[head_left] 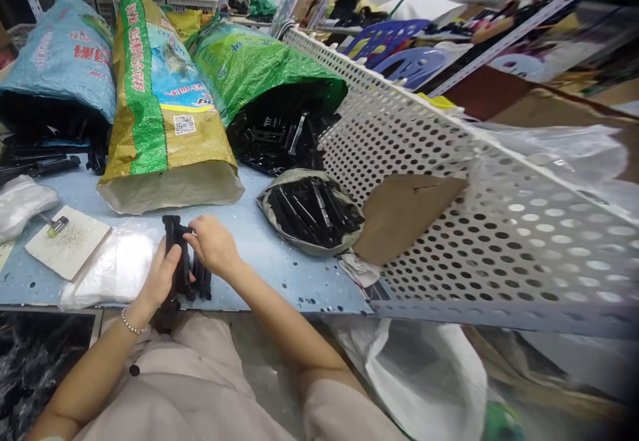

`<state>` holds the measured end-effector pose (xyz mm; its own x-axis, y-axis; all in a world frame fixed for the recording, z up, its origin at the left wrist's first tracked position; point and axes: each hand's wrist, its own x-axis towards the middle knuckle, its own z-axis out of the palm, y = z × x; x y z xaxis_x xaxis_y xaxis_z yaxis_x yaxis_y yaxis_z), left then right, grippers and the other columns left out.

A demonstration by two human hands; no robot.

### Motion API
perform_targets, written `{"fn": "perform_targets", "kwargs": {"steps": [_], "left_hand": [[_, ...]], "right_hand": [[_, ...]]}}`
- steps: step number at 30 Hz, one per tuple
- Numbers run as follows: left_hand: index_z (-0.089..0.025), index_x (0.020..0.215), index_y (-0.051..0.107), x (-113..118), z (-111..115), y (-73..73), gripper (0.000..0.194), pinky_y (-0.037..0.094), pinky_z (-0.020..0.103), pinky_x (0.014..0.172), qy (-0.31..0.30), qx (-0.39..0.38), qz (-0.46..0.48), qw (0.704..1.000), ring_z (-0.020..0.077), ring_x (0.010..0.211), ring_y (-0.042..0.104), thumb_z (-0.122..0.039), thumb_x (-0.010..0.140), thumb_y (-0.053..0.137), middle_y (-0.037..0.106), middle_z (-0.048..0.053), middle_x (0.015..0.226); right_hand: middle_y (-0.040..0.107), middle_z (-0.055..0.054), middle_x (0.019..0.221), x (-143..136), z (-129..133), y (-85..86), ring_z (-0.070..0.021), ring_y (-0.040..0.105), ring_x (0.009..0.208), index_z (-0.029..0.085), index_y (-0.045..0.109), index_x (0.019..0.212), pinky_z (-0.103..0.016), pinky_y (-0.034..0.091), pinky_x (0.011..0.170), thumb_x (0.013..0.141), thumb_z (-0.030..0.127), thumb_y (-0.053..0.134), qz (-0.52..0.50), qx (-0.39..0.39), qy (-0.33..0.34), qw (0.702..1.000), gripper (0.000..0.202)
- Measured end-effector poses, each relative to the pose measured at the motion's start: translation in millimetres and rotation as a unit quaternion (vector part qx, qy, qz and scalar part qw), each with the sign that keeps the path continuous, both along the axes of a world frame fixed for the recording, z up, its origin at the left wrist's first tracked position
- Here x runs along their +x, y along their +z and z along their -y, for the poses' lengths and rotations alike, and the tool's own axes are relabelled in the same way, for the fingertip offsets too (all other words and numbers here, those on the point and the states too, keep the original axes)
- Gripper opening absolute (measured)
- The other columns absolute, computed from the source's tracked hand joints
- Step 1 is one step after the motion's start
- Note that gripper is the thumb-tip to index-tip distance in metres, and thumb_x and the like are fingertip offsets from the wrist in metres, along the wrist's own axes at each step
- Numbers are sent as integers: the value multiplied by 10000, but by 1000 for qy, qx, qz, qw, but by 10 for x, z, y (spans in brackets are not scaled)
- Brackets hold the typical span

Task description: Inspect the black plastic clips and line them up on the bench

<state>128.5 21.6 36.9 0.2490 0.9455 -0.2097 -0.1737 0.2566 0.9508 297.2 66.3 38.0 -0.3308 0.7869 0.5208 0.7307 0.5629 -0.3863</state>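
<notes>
Near the front edge of the blue tabletop, my left hand (164,271) is closed around a long black plastic part (173,235), held roughly upright. My right hand (212,245) pinches a small black piece (186,230) at the side of that part, near its upper end. Whether the two pieces are joined I cannot tell. Just below my right hand, more black plastic parts (202,278) rest by the table edge, partly hidden by my fingers. To the left of my hands lies a stack of clear plastic bags (120,265).
Black parts spill from a blue sack (64,62) and a green sack (279,68); a yellow-green sack (194,155) lies between. A rolled-down bag (309,245) holds more. A perforated white panel (424,155) borders the right. A white tile (70,248) lies left.
</notes>
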Motion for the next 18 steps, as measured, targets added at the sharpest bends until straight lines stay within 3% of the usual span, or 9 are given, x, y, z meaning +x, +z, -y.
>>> {"fn": "perform_targets", "kwargs": {"steps": [4,7,11,14,16,18], "left_hand": [[-200,1231,501,-84,14,29,563,477,234,405,8,7,-40,999,129,456,603,-650,893,518,595,-26,720],[-192,1190,548,-162,-66,-28,525,500,251,486,58,33,-76,995,143,534,622,-630,903,517,626,-5,740],[-165,1023,632,-256,-151,-117,481,521,273,683,117,79,-133,981,191,804,661,-608,929,471,677,51,824],[-165,988,640,-325,-182,-171,477,505,289,710,105,87,-165,977,206,821,651,-604,927,465,687,59,819],[-171,935,641,-391,-205,-229,453,484,299,709,89,106,-239,961,213,797,639,-588,928,466,687,63,811],[-183,851,629,-452,-234,-321,425,454,309,695,67,120,-342,930,221,753,624,-560,938,451,669,62,765]], "right_hand": [[586,-67,815,-107,-112,-17,-207,531,793,211,563,883,-312,395,692,1051,467,282,26,-72,19,997,415],[581,-28,773,-181,46,-63,-172,522,723,217,537,880,-287,368,657,1068,457,184,6,-133,32,991,466],[602,-63,788,-298,491,-265,-193,523,742,197,557,836,-311,353,670,1039,505,309,89,-55,121,987,445],[604,-64,762,-374,701,-463,-184,522,711,188,560,807,-307,342,654,1052,395,322,102,-66,108,987,399],[603,-44,758,-334,615,-539,-169,520,699,196,558,815,-290,336,643,1052,376,348,81,-115,104,985,364],[594,-21,759,-166,304,-527,-159,516,712,209,546,806,-272,345,657,1034,361,419,29,-158,72,984,302]]}}
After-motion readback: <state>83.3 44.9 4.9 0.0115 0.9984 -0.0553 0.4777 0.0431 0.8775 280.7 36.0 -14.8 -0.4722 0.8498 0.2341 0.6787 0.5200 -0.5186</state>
